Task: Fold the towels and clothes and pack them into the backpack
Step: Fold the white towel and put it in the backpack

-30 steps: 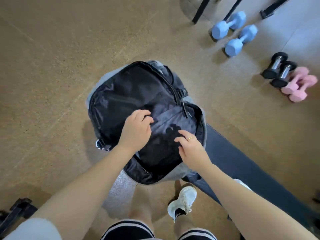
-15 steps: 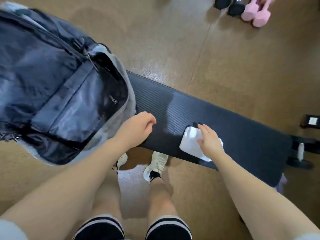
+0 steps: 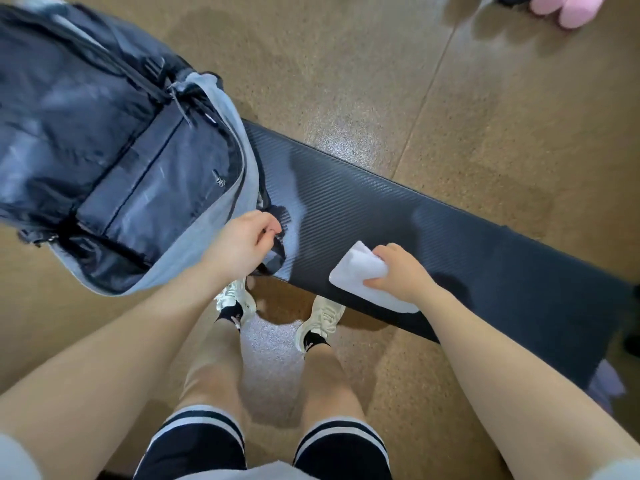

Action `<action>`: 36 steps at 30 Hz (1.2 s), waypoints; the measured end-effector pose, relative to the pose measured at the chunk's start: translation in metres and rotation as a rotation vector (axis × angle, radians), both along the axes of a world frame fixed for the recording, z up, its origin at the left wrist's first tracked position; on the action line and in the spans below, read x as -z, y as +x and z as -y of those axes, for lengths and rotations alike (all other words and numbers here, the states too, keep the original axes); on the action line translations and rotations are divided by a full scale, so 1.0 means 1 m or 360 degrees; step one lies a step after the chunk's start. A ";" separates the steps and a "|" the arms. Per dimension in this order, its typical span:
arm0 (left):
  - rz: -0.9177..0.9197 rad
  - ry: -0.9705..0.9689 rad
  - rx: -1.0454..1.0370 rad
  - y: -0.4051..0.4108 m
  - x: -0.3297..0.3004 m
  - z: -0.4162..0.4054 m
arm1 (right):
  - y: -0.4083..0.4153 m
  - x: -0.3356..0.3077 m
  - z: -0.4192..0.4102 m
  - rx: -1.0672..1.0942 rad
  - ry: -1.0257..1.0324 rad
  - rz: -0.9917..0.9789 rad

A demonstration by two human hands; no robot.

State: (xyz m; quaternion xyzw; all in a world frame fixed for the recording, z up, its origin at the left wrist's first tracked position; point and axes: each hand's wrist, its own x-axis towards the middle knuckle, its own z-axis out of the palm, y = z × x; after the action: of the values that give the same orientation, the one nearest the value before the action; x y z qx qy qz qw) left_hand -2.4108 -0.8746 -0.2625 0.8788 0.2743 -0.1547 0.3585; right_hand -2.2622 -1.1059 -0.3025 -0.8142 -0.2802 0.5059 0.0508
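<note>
The open backpack [image 3: 239, 133], grey outside with black lining, lies at the left with its rim on the end of a black padded bench [image 3: 381, 209]. My left hand [image 3: 239, 245] is at the backpack's near edge, its fingers curled round a black strap there. A small folded white towel [image 3: 356, 268] lies on the bench near its front edge. My right hand [image 3: 398, 275] grips the towel from the right, thumb underneath its edge and fingers on top. What is inside the backpack is not visible.
Pink dumbbells [image 3: 568, 6] lie on the brown floor at the top right. My feet in white shoes [image 3: 322, 320] stand just in front of the bench. A purple cloth [image 3: 606, 382] peeks out beside the bench's far right end.
Both hands left the backpack's inside and the view swung right to the bench. My right hand has closed on the white towel, and my left hand has curled round the strap.
</note>
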 end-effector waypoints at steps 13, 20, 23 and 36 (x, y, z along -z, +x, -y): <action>-0.0160 0.0319 -0.0389 -0.058 -0.062 -0.175 | -0.055 -0.130 -0.243 0.0164 0.0639 0.0083; -0.0291 0.0799 0.0157 -0.063 0.009 -0.250 | -0.081 -0.086 -0.331 0.0186 0.0392 0.0253; -0.0347 0.0976 0.0227 -0.062 0.036 -0.255 | -0.081 -0.074 -0.344 0.0284 0.0296 0.0255; -0.0376 0.0729 0.0018 -0.046 0.072 -0.282 | -0.086 -0.047 -0.367 0.0283 0.0167 0.0213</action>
State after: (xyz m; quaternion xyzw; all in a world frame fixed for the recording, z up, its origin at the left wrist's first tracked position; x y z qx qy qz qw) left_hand -2.4563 -0.5930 -0.3342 0.9144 0.3372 -0.1922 0.1148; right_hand -2.3486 -0.7389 -0.2555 -0.8640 -0.2356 0.4287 0.1191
